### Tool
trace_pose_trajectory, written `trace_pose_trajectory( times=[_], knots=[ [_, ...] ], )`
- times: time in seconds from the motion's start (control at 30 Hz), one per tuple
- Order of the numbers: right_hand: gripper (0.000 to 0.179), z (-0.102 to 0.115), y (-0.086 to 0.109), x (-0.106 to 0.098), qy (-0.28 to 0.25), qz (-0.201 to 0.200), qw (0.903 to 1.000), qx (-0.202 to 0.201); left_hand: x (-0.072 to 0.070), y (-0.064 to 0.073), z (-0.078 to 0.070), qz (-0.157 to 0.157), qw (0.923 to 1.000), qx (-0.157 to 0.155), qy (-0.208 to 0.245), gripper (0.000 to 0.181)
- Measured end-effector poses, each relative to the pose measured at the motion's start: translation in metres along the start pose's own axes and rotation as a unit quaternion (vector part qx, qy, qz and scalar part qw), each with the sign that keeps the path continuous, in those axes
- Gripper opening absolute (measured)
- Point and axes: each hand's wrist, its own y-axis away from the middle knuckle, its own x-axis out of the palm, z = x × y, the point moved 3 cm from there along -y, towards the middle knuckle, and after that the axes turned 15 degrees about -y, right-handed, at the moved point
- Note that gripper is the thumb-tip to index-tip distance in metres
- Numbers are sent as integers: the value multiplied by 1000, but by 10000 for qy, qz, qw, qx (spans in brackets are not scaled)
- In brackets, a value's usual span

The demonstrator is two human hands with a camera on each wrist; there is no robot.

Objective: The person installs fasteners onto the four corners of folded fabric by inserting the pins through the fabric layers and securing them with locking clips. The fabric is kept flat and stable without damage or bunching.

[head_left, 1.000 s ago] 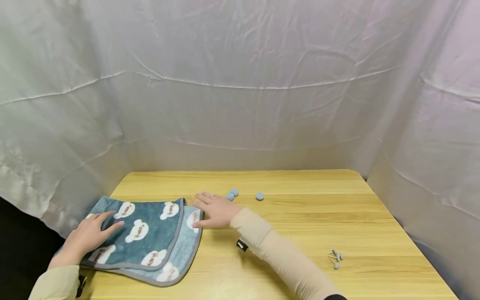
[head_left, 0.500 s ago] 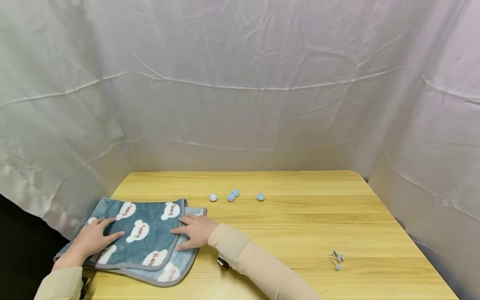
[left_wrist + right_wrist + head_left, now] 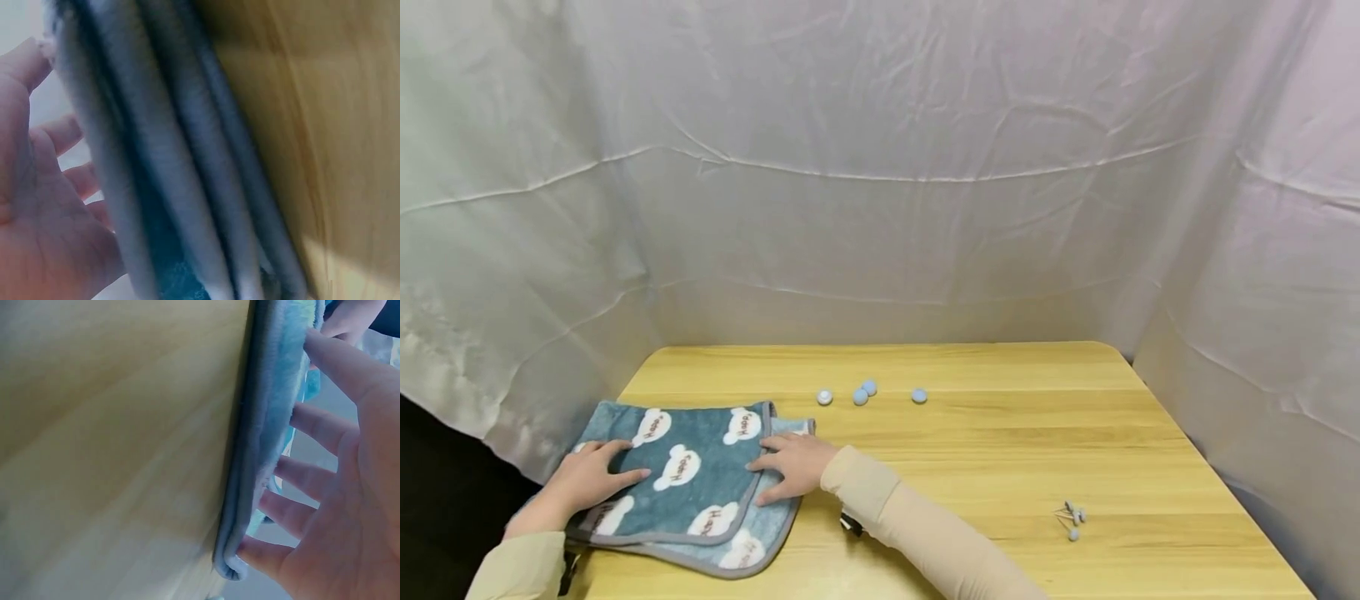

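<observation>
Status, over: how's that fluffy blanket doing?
Left hand, right hand: both resting on blanket. Folded blanket lies on table, edges offset. Small round pieces beyond, clear of it.

Here comes the right hand, down and across to the left — away from the small blue discs and onto the folded towel, its fingertips now reaching the dark upper layer's grey trim. That uncovers the white-faced disc, now in full view at the back, and the pale layer's far corner comes out too, while the bear print beside the thumb disappears. The right sleeve follows, swinging lower — and the left hand slips slightly nearer the person.
</observation>
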Motion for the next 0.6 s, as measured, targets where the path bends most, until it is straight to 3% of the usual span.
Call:
trace_pose_trajectory(
  times=[0.27, 0.6],
  knots=[
    [59, -13, 10, -2, -191, 304, 9993, -88, -8, 4, -12, 91, 9997, 190, 77, 85],
    [57, -30, 37, -8, -607, 482, 9967, -236, -13, 5, -29, 73, 9986, 521, 13, 75]
  ],
)
